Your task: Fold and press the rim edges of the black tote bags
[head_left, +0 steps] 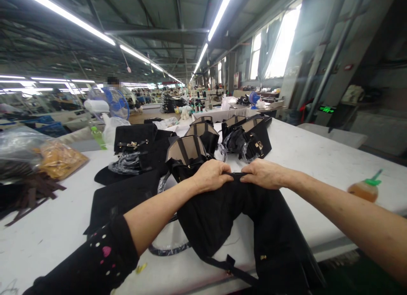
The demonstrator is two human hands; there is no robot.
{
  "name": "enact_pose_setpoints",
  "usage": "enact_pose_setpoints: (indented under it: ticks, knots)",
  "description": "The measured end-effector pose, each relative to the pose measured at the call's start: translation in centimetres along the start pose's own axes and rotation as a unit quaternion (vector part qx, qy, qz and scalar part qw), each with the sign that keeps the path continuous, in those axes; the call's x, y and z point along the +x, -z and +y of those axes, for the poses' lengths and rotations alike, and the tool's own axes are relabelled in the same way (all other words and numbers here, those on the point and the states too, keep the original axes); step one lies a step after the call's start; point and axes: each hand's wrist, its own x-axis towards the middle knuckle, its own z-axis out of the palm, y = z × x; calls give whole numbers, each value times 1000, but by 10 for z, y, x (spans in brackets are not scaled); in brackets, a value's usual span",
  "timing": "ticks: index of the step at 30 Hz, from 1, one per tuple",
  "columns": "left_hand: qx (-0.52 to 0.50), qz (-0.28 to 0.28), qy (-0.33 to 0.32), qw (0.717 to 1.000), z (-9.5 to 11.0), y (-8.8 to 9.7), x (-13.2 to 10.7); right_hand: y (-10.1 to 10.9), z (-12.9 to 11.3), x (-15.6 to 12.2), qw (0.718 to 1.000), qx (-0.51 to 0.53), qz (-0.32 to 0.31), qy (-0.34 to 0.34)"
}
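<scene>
A black bag piece [216, 214], soft and unfinished-looking, spreads across the near side of the white table, partly hanging over its front edge. My left hand [211, 175] pinches its top edge between thumb and fingers. Close by on the same edge, my right hand [263, 173] has a similar pinch, with a short stretch of dark edge between the two. A plastic-wrapped handle [170, 250] curves out on the table to the left of the piece. Just beyond my left hand stands a black bag with a beige lining [186, 148].
More black bags [251, 140] with gold-coloured clasps stand farther back. Flat black bag parts [124, 199] lie to the left, near a plastic bag of yellow-brown material [59, 159]. A glue bottle [365, 189] with a green cap sits at right. A blue fan [117, 104] and a person are behind.
</scene>
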Motion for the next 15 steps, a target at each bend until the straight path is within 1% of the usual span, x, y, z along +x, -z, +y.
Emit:
enact_pose_setpoints:
  ticks: [5,8,11,13,15]
  knots:
    - [-59,12,-16,998,-5,-3,2,1,-6,3,999,-32,9,7]
    - [-43,18,-29,998,-3,-5,2,0,-7,2,999,-34,11,12]
    - [-33,28,-22,999,1,-3,5,0,-4,2,1000,-18,14,16]
    - [-59,13,-4,998,2,-1,6,1,1,3,1000,-1,10,21]
    - [-107,-25,19,994,-1,2,7,1,8,5,999,36,-3,23]
